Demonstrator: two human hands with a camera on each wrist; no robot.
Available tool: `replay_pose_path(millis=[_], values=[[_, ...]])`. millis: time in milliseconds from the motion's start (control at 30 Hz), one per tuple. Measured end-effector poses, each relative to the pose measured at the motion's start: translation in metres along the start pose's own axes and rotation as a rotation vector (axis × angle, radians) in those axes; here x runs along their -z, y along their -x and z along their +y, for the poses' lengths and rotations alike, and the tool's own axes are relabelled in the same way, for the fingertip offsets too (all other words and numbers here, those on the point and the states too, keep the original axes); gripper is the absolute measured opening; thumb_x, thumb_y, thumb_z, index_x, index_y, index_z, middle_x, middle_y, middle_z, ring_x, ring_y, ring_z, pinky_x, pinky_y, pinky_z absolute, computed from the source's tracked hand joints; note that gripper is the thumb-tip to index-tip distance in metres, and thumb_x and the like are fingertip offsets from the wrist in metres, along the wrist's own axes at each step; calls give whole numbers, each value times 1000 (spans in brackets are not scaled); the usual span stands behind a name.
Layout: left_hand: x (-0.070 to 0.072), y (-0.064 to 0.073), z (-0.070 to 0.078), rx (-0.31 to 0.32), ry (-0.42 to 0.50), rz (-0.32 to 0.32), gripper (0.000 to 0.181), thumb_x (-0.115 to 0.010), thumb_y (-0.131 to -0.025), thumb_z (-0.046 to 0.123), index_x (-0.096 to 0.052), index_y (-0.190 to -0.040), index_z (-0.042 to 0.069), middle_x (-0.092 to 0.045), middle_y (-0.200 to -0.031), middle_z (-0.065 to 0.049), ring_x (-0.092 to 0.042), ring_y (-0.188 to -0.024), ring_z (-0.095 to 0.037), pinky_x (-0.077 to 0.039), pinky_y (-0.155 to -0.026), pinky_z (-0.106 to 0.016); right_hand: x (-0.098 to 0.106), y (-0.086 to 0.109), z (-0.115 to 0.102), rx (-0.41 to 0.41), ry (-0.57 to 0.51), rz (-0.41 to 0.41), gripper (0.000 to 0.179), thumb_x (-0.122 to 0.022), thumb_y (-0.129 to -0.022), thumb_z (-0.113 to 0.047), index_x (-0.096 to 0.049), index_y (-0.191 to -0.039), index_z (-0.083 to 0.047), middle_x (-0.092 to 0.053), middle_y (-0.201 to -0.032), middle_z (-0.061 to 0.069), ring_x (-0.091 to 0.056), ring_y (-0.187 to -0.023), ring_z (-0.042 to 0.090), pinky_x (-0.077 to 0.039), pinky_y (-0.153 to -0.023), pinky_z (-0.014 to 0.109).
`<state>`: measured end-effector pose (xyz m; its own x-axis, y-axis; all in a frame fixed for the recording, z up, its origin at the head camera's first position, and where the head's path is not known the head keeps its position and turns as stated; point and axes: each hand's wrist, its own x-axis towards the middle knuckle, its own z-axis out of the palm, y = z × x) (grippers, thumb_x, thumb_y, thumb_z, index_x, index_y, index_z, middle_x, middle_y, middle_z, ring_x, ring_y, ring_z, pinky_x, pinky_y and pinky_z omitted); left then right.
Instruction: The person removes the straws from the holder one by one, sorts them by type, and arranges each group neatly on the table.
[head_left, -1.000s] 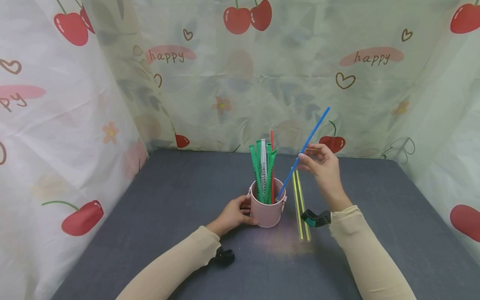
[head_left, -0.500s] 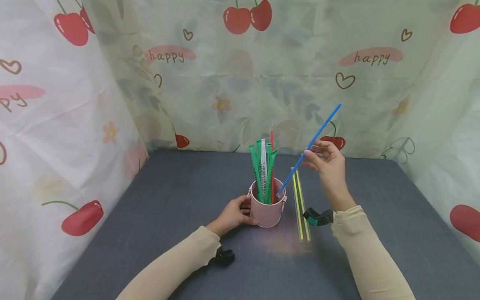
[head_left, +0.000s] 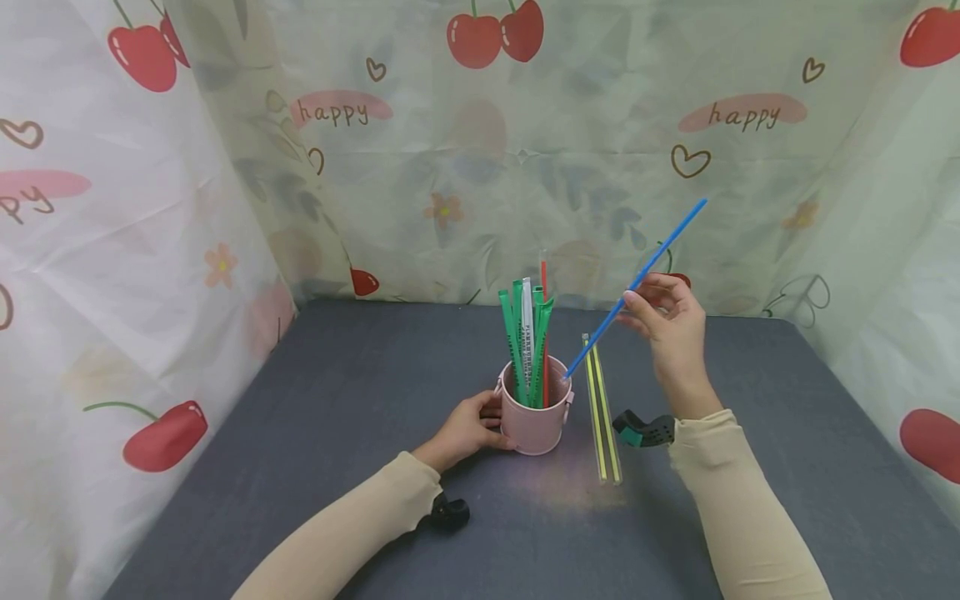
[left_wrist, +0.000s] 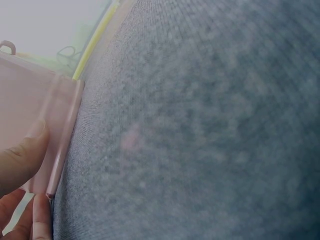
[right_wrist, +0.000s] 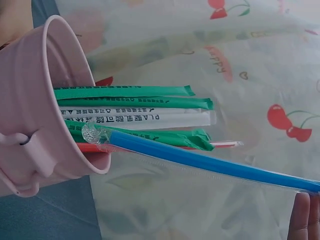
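Right hand (head_left: 670, 329): pinches blue straw (head_left: 669, 246) in clear wrapper; straw slanted, lower end at mouth of pink bucket (head_left: 534, 432). Left hand (head_left: 468, 429): grips bucket's side. Bucket upright on table (head_left: 375, 358), containing green-wrapped straws (head_left: 509, 333), one white-wrapped straw (head_left: 527, 333), one red straw (head_left: 544, 275). Two yellow straws (head_left: 594, 408) lie just right of bucket.

Soft, diffuse light. Left curtain (head_left: 172, 333) bright; far curtain (head_left: 517, 183) dimmer, greyish. Faint pinkish-yellow sheen on dark tabletop (head_left: 360, 375), near side of pink bucket (head_left: 531, 432); weak shadow beside right sleeve (head_left: 746, 508). Left wrist view hazy, tabletop blurred. Right wrist view low in contrast, small glints on clear wrapper (right_wrist: 95, 134).
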<state>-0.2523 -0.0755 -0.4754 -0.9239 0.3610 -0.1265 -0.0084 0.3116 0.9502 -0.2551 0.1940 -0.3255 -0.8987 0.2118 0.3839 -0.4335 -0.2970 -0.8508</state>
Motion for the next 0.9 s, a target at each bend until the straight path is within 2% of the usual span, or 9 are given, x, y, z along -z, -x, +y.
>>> replay_pose_path(millis=[433,600,900], values=[[0,0,0,-1,9,-2,76,-85,-70,4,-48,-136,4,-56,-133,-13,-57,-119,-27,-53,-95,-37,10,-3,-6,10,-6,45,26,-70,-84,2,-61,-109,-3,-64,-95,5,-64,-77,13,-60,-66,25],[0,0,1,4,-2,4,76,-86,-70,5,-48,-136,4,-56,-133,-12,-57,-119,-26,-53,-95,-37,12,-3,-7,-8,26,57,26,-70,-84,1,-61,-108,-4,-62,-93,4,-64,-77,12,-60,-66,24],[0,1,3,-3,8,7,75,-85,-70,3,-49,-136,3,-56,-134,-13,-57,-119,-27,-53,-95,-37,20,-2,-5,-56,60,24,25,-71,-85,-2,-62,-108,-4,-61,-91,2,-66,-75,10,-60,-66,24]])
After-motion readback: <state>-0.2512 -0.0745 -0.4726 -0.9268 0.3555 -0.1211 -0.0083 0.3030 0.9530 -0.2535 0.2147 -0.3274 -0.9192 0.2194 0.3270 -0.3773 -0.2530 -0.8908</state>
